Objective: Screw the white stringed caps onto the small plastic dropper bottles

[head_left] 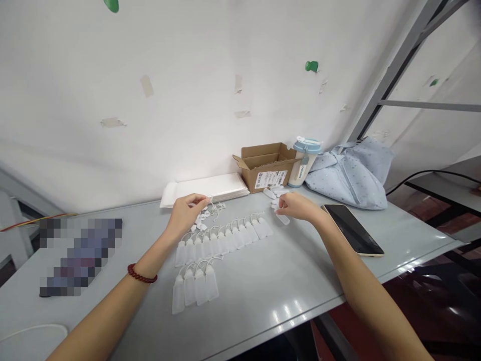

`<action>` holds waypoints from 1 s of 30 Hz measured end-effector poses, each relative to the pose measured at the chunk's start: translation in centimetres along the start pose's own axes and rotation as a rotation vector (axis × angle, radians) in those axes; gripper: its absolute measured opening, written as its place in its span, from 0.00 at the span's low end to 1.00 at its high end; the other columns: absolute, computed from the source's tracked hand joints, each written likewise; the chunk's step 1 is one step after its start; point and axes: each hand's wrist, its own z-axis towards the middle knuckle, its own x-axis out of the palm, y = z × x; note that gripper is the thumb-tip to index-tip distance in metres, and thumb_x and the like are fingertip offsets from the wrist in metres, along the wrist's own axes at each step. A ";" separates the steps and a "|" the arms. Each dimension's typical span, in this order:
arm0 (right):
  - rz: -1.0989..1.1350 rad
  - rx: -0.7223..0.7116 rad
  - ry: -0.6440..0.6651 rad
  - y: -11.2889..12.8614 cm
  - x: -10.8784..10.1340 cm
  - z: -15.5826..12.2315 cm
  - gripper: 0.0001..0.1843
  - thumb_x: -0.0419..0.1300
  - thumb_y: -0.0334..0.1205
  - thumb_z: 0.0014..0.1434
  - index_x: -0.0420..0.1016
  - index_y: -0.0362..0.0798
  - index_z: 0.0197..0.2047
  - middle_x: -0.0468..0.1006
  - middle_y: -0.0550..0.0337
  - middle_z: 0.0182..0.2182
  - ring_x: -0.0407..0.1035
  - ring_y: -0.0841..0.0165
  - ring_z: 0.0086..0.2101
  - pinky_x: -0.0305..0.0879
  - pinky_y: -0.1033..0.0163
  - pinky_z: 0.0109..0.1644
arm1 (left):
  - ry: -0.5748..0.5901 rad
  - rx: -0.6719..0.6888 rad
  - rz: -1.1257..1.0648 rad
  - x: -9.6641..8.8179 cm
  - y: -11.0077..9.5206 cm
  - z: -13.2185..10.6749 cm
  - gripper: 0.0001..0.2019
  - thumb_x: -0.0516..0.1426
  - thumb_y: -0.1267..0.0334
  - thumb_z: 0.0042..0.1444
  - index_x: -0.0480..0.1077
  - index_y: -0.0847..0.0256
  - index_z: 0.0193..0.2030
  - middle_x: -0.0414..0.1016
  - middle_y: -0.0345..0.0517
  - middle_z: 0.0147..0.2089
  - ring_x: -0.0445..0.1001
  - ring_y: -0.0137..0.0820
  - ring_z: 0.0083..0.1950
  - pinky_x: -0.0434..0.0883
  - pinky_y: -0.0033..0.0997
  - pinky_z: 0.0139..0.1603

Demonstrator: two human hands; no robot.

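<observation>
My left hand [188, 213] is closed in a pinch on a thin white strap [211, 199], above a small pile of white straps and round caps [203, 219]. My right hand [295, 205] pinches a flat, translucent white bottle-shaped piece [282, 218], which slants toward the table. Just behind that hand lie several more such pieces [268, 192]. Between my hands stretches a slanting row of bottle-shaped pieces with looped straps [221, 241]. A shorter row [195, 286] of the same pieces lies nearer to me.
Against the wall are a stack of white padded envelopes [206, 186], an open cardboard box [266, 168], a lidded cup [303, 163] and a light blue cloth bag [349, 175]. A phone [353, 229] lies beside my right forearm. A blurred dark item [82, 258] is at left on the grey table [255, 296].
</observation>
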 end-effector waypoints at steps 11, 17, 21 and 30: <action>-0.043 0.050 0.042 0.1 -0.1 -0.1 0.06 0.59 0.39 0.50 0.71 0.45 0.28 0.74 0.53 0.32 0.68 0.66 0.32 0.53 0.66 0.27 | 0.077 -0.274 -0.456 -0.2 0.1 0.8 0.13 0.66 0.57 0.39 0.74 0.65 0.27 0.71 0.42 0.27 0.68 0.27 0.30 0.64 0.25 0.29; -0.056 0.076 0.086 0.1 -0.1 -0.1 0.06 0.59 0.39 0.49 0.72 0.45 0.27 0.74 0.54 0.32 0.68 0.65 0.32 0.54 0.66 0.26 | 0.130 -0.371 -0.583 -0.2 0.4 1.2 0.13 0.66 0.61 0.39 0.74 0.66 0.31 0.69 0.41 0.26 0.68 0.24 0.28 0.65 0.23 0.27; -0.056 0.094 0.131 0.3 0.0 -0.1 0.08 0.61 0.41 0.47 0.72 0.45 0.26 0.73 0.55 0.29 0.67 0.66 0.29 0.53 0.66 0.25 | 0.168 -0.382 -0.578 0.3 0.4 1.2 0.13 0.66 0.62 0.38 0.74 0.68 0.30 0.69 0.42 0.25 0.67 0.24 0.26 0.64 0.22 0.24; -0.002 -0.006 0.043 0.3 0.0 -0.2 0.06 0.59 0.37 0.46 0.69 0.45 0.22 0.72 0.57 0.24 0.65 0.69 0.25 0.50 0.66 0.24 | 0.172 -0.257 -0.419 0.2 -0.8 0.2 0.13 0.65 0.56 0.40 0.73 0.65 0.26 0.68 0.42 0.26 0.66 0.26 0.27 0.63 0.24 0.26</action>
